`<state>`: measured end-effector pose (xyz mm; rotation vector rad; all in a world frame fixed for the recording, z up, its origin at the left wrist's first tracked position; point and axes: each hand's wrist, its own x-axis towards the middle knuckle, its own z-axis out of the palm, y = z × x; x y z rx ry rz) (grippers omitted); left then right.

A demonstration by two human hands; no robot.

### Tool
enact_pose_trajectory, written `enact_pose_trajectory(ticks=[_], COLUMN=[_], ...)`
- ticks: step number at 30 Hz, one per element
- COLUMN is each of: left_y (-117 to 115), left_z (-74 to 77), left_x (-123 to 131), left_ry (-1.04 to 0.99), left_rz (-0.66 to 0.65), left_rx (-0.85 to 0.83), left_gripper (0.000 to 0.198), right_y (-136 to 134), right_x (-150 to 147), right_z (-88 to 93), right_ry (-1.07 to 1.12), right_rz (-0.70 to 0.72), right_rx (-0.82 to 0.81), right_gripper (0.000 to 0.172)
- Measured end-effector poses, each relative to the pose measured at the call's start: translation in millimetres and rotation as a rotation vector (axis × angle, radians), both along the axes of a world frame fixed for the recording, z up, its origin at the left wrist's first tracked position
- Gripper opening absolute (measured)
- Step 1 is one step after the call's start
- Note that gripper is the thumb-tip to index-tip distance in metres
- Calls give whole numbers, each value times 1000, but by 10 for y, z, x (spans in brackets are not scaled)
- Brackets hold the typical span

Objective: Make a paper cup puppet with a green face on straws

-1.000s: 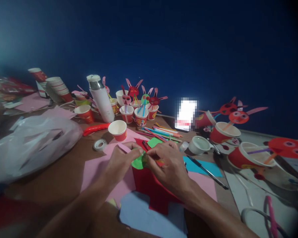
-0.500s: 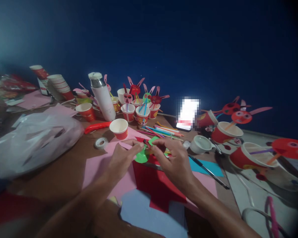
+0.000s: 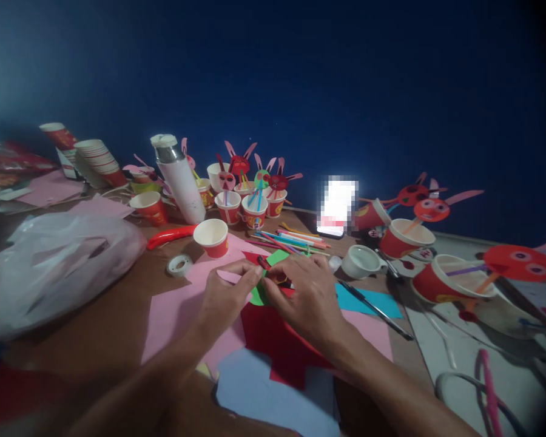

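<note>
- White plastic bag (image 3: 64, 267), crumpled, on the brown surface (image 3: 118, 315).
- Stack of paper cups (image 3: 100, 162), leaning, behind the bag.
- Glossy red object (image 3: 170, 235), elongated; kind cannot be told.
- Pale flask (image 3: 179, 185), silver neck, white lid.
- White tape roll (image 3: 179, 265), lying flat, near the glossy red object.
- Single red paper cup (image 3: 210, 238), upright, white inside, mouth up.
- Left hand (image 3: 230, 288), above pink paper (image 3: 170, 312); thumb and forefinger pinched together on the edge of the green piece.
- Green piece (image 3: 258, 296), small, between the two hands, above red paper (image 3: 275, 340), partly hidden by fingers.
- Rabbit-eared figures (image 3: 262, 178), several, on straws standing in cups at the rear.
- Light blue paper (image 3: 273, 394), nearest the wearer, overlapped by the red paper.
- Coloured pencils (image 3: 300, 238), loosely heaped beyond the hands.
- Right hand (image 3: 309, 291), fingers curled, tips beside the green piece; whether they grip it cannot be told.
- Mug (image 3: 363, 262), beyond a bright blue sheet (image 3: 368, 301).
- Black pen (image 3: 377, 312), lying across that sheet.
- Orange-red face (image 3: 521, 263), leaning over a paper cup.
</note>
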<state>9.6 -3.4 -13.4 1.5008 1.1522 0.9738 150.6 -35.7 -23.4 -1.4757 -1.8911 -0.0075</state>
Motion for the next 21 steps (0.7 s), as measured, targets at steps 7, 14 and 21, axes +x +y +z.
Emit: enact_pose_trajectory(ticks=[7,14,21], left_y=[-15,-56,-16], left_z=[-63,-155,-128], left_x=[1,34,30], left_ry=[56,98,117], left_rz=[-19,-71,7], left_rx=[184,310,238], left_gripper=[17,18,19], right_y=[-11,21,13], right_x=[0,-16,13], right_z=[-1,-54,-35], right_ry=[-28,-133,-122], right_rz=[-19,-86,-73], right_rx=[-5,63,60], right_gripper=[11,11,12])
